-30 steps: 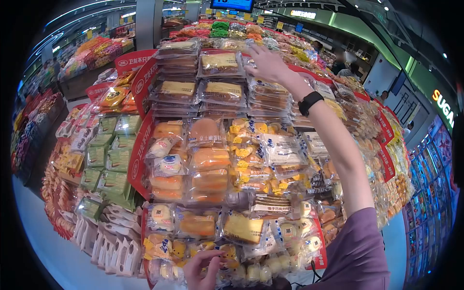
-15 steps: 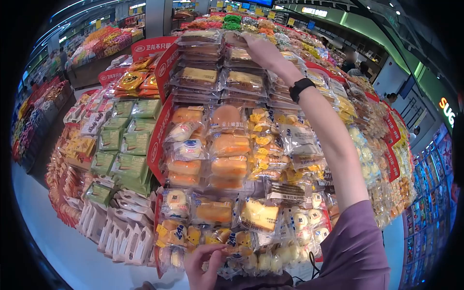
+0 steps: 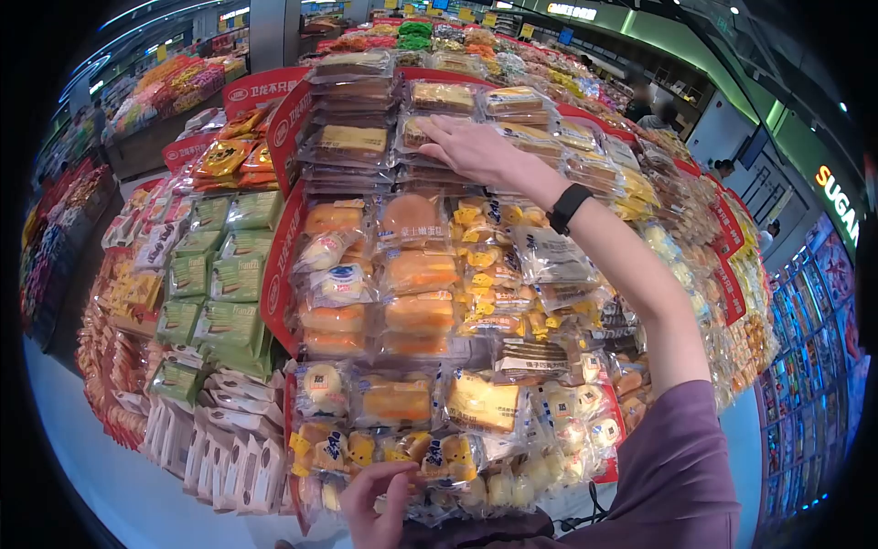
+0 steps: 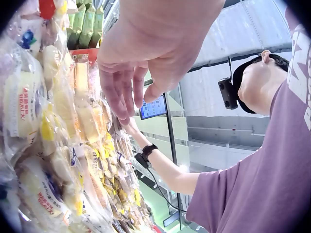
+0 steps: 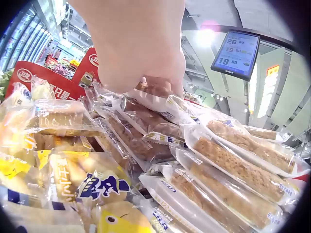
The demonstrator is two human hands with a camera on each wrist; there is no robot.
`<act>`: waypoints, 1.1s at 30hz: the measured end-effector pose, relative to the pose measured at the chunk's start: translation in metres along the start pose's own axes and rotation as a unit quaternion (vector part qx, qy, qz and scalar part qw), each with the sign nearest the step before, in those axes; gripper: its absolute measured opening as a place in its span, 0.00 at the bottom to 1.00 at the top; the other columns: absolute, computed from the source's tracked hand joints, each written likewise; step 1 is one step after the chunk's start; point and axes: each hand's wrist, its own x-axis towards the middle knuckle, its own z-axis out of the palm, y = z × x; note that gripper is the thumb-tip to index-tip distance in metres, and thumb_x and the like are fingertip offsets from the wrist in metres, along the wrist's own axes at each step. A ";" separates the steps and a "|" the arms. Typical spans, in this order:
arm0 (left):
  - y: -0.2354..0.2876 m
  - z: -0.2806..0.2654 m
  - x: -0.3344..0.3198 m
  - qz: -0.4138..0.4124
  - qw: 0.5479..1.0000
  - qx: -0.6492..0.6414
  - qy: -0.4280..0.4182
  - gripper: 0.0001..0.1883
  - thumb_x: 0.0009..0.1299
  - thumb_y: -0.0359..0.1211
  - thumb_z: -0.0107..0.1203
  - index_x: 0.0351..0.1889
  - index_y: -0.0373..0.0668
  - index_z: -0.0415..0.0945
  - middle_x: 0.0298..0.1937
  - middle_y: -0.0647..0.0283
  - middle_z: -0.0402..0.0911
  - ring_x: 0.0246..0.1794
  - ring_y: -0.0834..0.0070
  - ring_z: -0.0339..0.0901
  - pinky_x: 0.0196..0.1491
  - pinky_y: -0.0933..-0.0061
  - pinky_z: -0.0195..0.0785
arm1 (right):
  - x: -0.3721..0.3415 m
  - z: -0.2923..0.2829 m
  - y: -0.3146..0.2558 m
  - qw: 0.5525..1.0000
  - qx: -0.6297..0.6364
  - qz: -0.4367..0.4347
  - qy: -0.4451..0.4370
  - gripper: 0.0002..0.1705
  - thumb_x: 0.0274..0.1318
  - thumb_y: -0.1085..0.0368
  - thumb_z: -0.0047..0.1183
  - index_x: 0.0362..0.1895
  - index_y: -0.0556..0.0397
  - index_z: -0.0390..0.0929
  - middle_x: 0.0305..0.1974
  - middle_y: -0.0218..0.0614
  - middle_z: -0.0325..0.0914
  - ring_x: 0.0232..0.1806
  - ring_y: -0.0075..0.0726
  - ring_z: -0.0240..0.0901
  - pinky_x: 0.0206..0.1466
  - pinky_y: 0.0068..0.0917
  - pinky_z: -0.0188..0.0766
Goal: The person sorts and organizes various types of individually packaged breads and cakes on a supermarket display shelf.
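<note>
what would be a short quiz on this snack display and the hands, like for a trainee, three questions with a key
1. True or false: the right hand is nearer than the left hand to the upper stacks of wrapped cakes.

2. Multiple choice: what colour are the packs just beside the tall red divider, on its picture-left side?
a) blue
b) green
c) black

3. Fill the blank: the dark wristband is worn on the ____ wrist.

Key: 1 true; 2 b; 3 right
</note>
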 end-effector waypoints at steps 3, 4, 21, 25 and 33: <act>-0.002 -0.002 0.001 0.001 1.000 0.004 0.004 0.07 0.75 0.24 0.50 0.46 0.31 0.74 0.43 0.53 0.83 0.39 0.67 0.85 0.38 0.72 0.79 | 0.009 -0.015 0.009 0.997 0.070 0.042 -0.008 0.23 0.72 0.51 0.41 0.59 0.55 0.68 0.47 0.56 0.78 0.48 0.61 0.77 0.49 0.50 0.76; -0.003 -0.004 0.001 0.007 1.000 0.004 -0.001 0.07 0.75 0.25 0.50 0.46 0.31 0.74 0.43 0.53 0.83 0.39 0.67 0.85 0.38 0.72 0.79 | 0.012 -0.019 0.023 0.995 0.077 0.067 0.016 0.23 0.72 0.51 0.41 0.59 0.54 0.69 0.46 0.57 0.79 0.49 0.61 0.77 0.50 0.51 0.75; -0.002 0.000 0.005 0.016 0.998 0.053 0.027 0.07 0.76 0.26 0.50 0.47 0.31 0.73 0.44 0.54 0.82 0.38 0.69 0.84 0.37 0.75 0.77 | -0.034 -0.015 0.148 0.931 -0.135 0.250 -0.229 0.20 0.69 0.48 0.45 0.58 0.40 0.75 0.47 0.47 0.82 0.52 0.57 0.77 0.57 0.52 0.71; 0.000 0.005 0.005 0.035 0.998 0.045 0.024 0.07 0.76 0.26 0.50 0.47 0.31 0.73 0.44 0.54 0.82 0.38 0.68 0.84 0.37 0.75 0.77 | -0.038 -0.011 0.142 0.927 -0.167 0.258 -0.215 0.24 0.72 0.47 0.38 0.65 0.39 0.69 0.53 0.47 0.80 0.58 0.59 0.73 0.63 0.53 0.67; 0.000 0.005 -0.001 0.035 0.998 0.058 0.012 0.07 0.76 0.25 0.49 0.47 0.31 0.74 0.44 0.54 0.82 0.38 0.69 0.84 0.37 0.74 0.77 | -0.068 -0.041 0.123 0.970 -0.121 0.200 -0.067 0.30 0.70 0.53 0.41 0.70 0.55 0.61 0.58 0.53 0.76 0.62 0.59 0.71 0.65 0.50 0.66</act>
